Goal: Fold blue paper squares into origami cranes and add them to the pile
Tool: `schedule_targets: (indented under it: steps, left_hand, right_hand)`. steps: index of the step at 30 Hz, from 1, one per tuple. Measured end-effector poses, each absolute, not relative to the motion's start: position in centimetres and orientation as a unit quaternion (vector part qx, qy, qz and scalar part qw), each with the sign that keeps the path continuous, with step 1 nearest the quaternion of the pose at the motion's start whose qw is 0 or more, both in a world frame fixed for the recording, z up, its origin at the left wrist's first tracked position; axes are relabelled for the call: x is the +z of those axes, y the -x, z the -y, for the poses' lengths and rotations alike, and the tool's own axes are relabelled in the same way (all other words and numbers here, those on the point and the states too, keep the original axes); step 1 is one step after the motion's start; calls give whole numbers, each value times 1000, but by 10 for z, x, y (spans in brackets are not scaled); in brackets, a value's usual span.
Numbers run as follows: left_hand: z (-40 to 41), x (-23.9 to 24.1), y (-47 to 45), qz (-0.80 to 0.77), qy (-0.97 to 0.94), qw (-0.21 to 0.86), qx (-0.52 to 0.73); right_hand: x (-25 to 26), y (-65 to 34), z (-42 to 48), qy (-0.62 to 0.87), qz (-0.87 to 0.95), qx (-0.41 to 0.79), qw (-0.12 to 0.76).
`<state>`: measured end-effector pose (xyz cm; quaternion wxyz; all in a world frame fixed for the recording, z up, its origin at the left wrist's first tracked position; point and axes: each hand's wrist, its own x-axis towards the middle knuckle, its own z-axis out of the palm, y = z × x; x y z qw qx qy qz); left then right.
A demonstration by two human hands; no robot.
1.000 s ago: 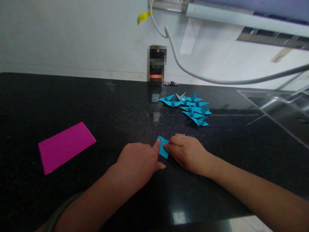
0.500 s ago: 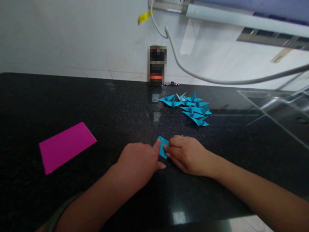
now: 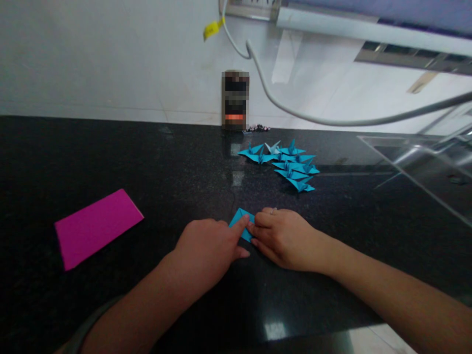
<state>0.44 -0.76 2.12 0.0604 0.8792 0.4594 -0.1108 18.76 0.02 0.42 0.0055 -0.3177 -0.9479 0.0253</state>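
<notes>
A small folded piece of blue origami paper [image 3: 237,217] lies flat on the dark counter between my hands. My left hand [image 3: 210,248] presses it down with the index finger, its thumb resting apart on the near side. At the paper's right edge, the bent fingers of my right hand [image 3: 285,241] hold it and cover that side; a ring shows on one finger. The two hands' fingertips meet on the paper. Beyond them stands a cluster of several blue paper cranes [image 3: 291,169], with one paler crane [image 3: 273,147] at the back.
A magenta rectangular pack, perhaps of paper, [image 3: 99,228] lies on the counter [image 3: 165,167] to the left. A blurred-out object [image 3: 235,101] leans at the wall, beside a small beaded item [image 3: 259,128]. A grey cable [image 3: 332,120] hangs across the right, above a clear-edged panel [image 3: 405,172].
My left index finger has slid across the paper toward the right hand's fingertips, baring more of the paper's left corner. The whole view has shifted slightly.
</notes>
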Motion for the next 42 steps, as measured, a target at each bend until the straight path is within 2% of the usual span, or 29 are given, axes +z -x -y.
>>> schedule_targets:
  steps: [23, 31, 42]
  left_hand:
    - [-4, 25, -4, -493, -850, 101, -156]
    - [-1, 22, -2, -474, -863, 99, -145]
    - [2, 28, -3, -468, -869, 77, -141]
  right_hand:
    - [9, -188, 3, 319, 947, 28, 3]
    - [1, -191, -1, 336, 941, 28, 35]
    - [7, -194, -9, 399, 917, -15, -8]
